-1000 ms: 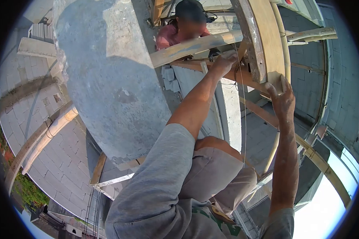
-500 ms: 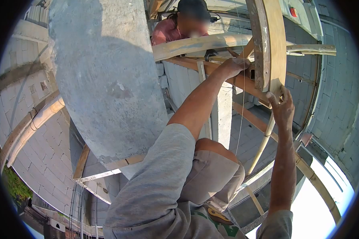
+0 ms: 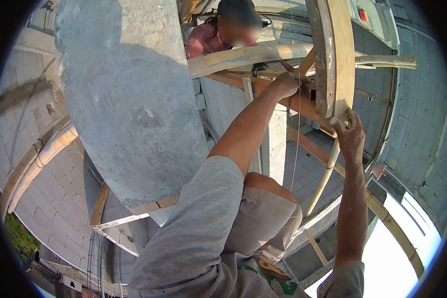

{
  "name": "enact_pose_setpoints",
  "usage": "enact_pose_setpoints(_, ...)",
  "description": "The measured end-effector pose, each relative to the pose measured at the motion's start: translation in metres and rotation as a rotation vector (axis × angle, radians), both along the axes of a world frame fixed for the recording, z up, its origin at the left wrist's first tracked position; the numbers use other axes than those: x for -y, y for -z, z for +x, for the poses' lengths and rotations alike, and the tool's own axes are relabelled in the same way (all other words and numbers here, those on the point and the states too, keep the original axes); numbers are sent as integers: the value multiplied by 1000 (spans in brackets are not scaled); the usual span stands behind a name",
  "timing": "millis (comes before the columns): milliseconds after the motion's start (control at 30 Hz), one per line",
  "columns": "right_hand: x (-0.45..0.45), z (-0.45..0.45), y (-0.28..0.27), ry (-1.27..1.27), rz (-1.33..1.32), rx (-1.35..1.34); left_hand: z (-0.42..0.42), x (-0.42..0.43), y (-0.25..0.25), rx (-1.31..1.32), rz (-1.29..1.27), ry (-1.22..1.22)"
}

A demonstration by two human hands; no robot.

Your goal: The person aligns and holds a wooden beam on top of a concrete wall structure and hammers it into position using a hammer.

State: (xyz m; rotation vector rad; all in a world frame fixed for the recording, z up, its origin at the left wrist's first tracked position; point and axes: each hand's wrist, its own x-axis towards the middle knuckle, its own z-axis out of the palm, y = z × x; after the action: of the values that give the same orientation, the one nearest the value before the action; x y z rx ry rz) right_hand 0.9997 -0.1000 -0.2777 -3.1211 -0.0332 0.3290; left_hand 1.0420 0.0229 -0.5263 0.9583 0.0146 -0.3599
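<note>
My left hand (image 3: pixel 286 85) is closed beside the upright timbers. A narrow brown piece pokes out above its fingers, and what it grips is mostly hidden. Around the lower end of a pale wooden plank (image 3: pixel 343 59) my right hand (image 3: pixel 350 133) is closed, thumb on the near side and fingers at the far edge. A darker, weathered board (image 3: pixel 323 64) lies flat against that plank. Behind my left hand a reddish-brown beam (image 3: pixel 303 105) runs diagonally, and a thin string (image 3: pixel 296 144) hangs in front.
A big grey concrete slab (image 3: pixel 134 109) stands at left. Beyond a curved pale beam (image 3: pixel 248 57) is another person in a pink shirt (image 3: pixel 203 40). Bamboo poles (image 3: pixel 324 181) and block walls (image 3: pixel 417 124) surround a drop below. My bent knee (image 3: pixel 268 186) is beneath my arms.
The whole view has shifted slightly left. My left hand has turned a little, and the narrow brown piece now shows above it. My right hand keeps its hold on the plank's end.
</note>
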Motion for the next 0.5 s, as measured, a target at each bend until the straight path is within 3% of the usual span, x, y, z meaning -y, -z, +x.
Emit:
enact_pose_setpoints(333,0,-1,2,-24,10,24,-6,-9,-9,110,233,-122)
enact_pose_setpoints(500,-4,-3,0,-9,21,25,-1,-7,-15,9,219,-46)
